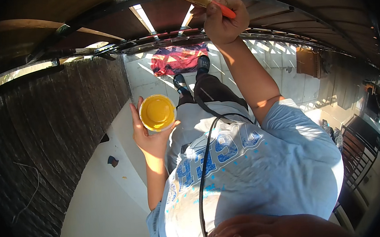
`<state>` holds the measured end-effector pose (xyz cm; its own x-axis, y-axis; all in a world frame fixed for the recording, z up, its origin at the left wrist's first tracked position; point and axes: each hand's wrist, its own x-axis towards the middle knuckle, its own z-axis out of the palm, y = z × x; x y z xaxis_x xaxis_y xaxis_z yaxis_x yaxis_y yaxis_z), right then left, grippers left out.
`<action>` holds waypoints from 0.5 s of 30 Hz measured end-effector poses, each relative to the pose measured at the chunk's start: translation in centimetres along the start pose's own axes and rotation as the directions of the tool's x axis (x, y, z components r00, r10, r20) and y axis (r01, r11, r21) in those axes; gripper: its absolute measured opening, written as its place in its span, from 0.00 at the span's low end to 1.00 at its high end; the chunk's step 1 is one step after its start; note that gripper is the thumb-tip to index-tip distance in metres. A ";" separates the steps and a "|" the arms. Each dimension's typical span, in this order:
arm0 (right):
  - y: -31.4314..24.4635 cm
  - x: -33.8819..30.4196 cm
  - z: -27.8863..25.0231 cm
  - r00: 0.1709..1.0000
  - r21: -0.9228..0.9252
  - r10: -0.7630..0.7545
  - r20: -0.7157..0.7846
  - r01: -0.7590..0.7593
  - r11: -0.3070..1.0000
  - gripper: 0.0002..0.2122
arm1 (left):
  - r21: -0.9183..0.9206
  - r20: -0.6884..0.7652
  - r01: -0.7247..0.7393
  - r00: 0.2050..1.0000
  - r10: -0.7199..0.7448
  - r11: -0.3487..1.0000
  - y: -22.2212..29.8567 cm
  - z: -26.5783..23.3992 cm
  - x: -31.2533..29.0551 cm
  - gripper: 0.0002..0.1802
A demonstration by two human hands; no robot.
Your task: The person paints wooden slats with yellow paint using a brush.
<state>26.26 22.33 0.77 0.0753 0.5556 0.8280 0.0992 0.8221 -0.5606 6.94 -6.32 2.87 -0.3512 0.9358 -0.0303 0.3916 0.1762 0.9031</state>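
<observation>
My left hand (147, 140) is wrapped round a round, pale-rimmed tub (156, 130), which is held left of my body. Inside the tub is thick yellow paint (157, 112), with some smeared up the wall. My right arm reaches forward and up. In its closed right hand (229, 22) is a long paintbrush (225, 10) with an orange-red handle end and a yellowish-brown shaft. The shaft slants up and left past the dark slatted structure, and its far end lies outside the view. I cannot tell whether the brush touches a slat.
Dark metal and wood slats (288, 1) arch across the front, with sunlit gaps. A dark plank wall (54, 121) stands at the left. On the pale tiled floor lie a red patterned cloth (178, 58) by my feet and a brown box (308, 62) to the right.
</observation>
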 end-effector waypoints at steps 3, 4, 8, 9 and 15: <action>0.3 0.2 -1.1 0.997 -0.094 -0.047 0.060 0.053 0.994 0.08 | 0.002 -0.002 -0.015 1.000 0.015 1.000 0.0 0.0 -0.1 0.72; 0.5 0.2 -1.8 0.992 -0.117 -0.052 0.113 0.065 0.991 0.08 | 0.013 0.003 -0.010 1.000 0.010 1.000 0.0 0.0 -0.1 0.72; 0.5 0.0 -4.2 0.991 -0.146 -0.065 0.114 0.082 0.986 0.07 | 0.010 0.013 -0.011 1.000 0.011 1.000 0.0 0.1 0.0 0.72; 0.4 0.1 -4.8 0.991 -0.147 -0.065 0.113 0.081 0.986 0.07 | 0.010 0.014 -0.011 1.000 0.011 1.000 -0.1 0.1 0.0 0.72; -0.8 0.5 -7.8 0.996 -0.236 -0.076 0.052 0.086 0.968 0.08 | -0.006 0.056 0.062 0.997 -0.062 0.998 0.4 0.5 0.6 0.74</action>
<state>33.99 20.95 1.56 0.0162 0.4976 0.8673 0.3364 0.8141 -0.4734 7.34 -5.56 3.03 -0.3269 0.9386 -0.1100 0.3637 0.2324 0.9021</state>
